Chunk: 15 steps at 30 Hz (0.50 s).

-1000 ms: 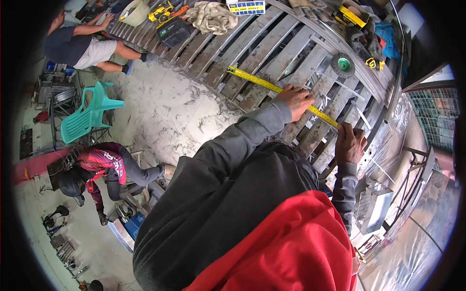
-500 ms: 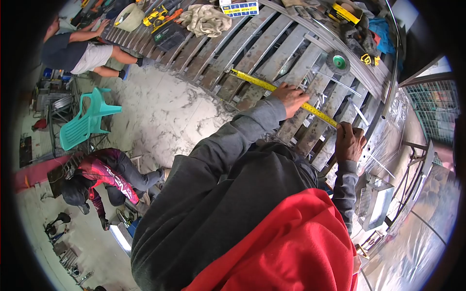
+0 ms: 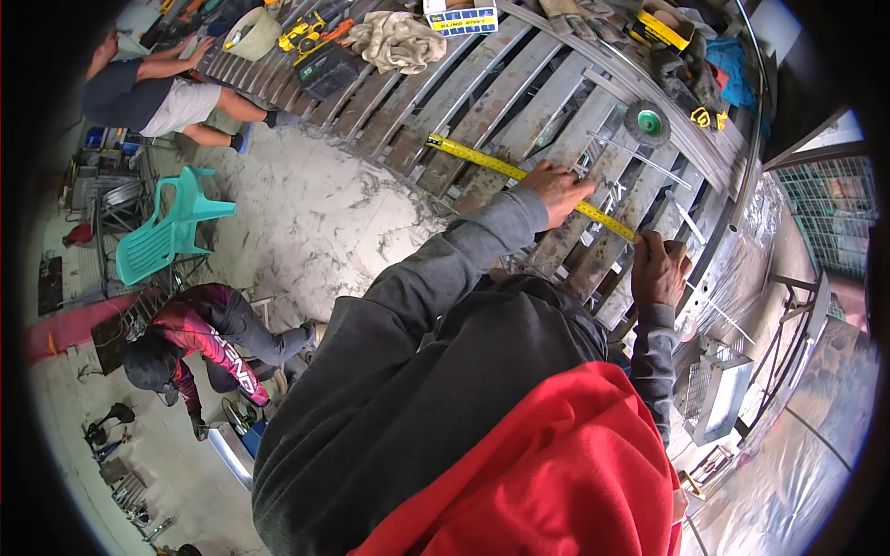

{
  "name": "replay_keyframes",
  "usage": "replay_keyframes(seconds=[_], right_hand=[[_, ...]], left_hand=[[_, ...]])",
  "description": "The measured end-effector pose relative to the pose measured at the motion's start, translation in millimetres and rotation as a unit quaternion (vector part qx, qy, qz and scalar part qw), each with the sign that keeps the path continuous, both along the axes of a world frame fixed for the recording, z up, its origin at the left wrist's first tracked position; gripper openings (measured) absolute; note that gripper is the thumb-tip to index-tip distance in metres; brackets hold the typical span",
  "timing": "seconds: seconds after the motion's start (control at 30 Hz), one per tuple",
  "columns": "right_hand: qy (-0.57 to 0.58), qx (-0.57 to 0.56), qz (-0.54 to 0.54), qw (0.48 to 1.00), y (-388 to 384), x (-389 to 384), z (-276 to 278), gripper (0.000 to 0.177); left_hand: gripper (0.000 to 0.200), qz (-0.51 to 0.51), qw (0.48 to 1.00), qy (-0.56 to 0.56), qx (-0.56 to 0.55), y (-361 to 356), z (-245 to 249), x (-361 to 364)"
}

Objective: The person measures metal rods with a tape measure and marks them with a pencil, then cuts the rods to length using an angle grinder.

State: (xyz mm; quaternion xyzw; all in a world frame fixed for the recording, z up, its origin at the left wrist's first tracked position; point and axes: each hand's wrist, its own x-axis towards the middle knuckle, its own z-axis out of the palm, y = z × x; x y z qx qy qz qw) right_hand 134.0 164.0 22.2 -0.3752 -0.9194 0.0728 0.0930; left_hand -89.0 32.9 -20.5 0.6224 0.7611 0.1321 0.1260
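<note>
A yellow measuring tape [image 3: 477, 156] stretches across the metal-slatted bench, its free end jutting out to the left of both hands. My left hand [image 3: 558, 193] is closed on the blade partway along it. Further right, my right hand [image 3: 660, 269] has its fingers curled round the other end; whether the tape's case is inside that grip is hidden. Beyond the hands, a round disc with a green centre [image 3: 647, 122] and a thin metal rod [image 3: 640, 159] lie on the slats [image 3: 505, 88].
Along the bench's far side are a blind rivet box [image 3: 461, 18], a crumpled cloth [image 3: 399, 42], a black case [image 3: 326, 72] and a yellow box [image 3: 660, 30]. A green plastic chair [image 3: 171, 227] stands left. One person [image 3: 199, 338] crouches lower left; another [image 3: 162, 97] is upper left.
The tape and my right hand have shifted slightly left, and the blade's free end sits further left. My left hand has hardly moved. The crouching person has shifted a little.
</note>
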Motion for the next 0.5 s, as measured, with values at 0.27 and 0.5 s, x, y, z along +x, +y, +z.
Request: replay_keyframes(seconds=[0.27, 0.5], right_hand=[[-0.029, -0.025, -0.036, 0.999, 2, 1, 1, 0.021], [-0.025, -0.056, -0.024, 0.998, 12, 12, -7, 0.026]], left_hand=[[0.044, 0.009, 0.999, 0.023, 0.047, 0, -4, 4], [0.043, -0.002, 0.995, 0.005, 0.098, -7, -9, 0]])
